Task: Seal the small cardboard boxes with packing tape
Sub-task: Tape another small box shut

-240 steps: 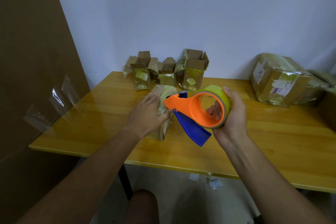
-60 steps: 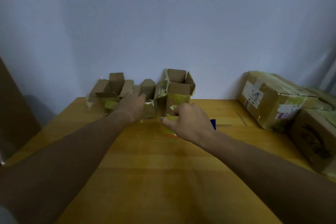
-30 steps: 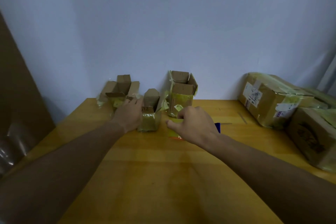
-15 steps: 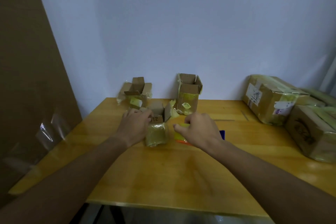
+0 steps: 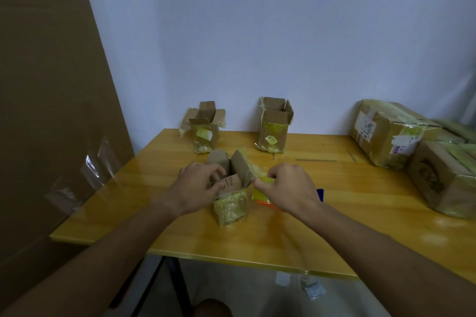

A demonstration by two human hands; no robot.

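Your left hand [image 5: 195, 190] has its fingers [image 5: 217, 170] curled over the near flap of the small open cardboard box [image 5: 229, 188] marked "C12", gripping it at the left edge. Your right hand [image 5: 286, 188] pinches a thin yellowish strip of tape [image 5: 265, 179] between thumb and forefinger, just beside the box's right flap; whether the strip joins that flap I cannot tell. Under that hand lies the orange and blue tape dispenser [image 5: 262, 198] with its yellow roll, mostly hidden, resting on the table [image 5: 283, 237]. The box stands upright on the glossy yellow wooden table, its lower half wrapped in yellowish tape, flaps up. Behind it, near the wall, stand two more small open cardboard boxes, one on the left [image 5: 204, 126] and one on the right [image 5: 274, 125]. Larger taped brown cartons [image 5: 386, 131] sit at the table's right side. A tall brown cardboard sheet [image 5: 51, 110] leans on the left.
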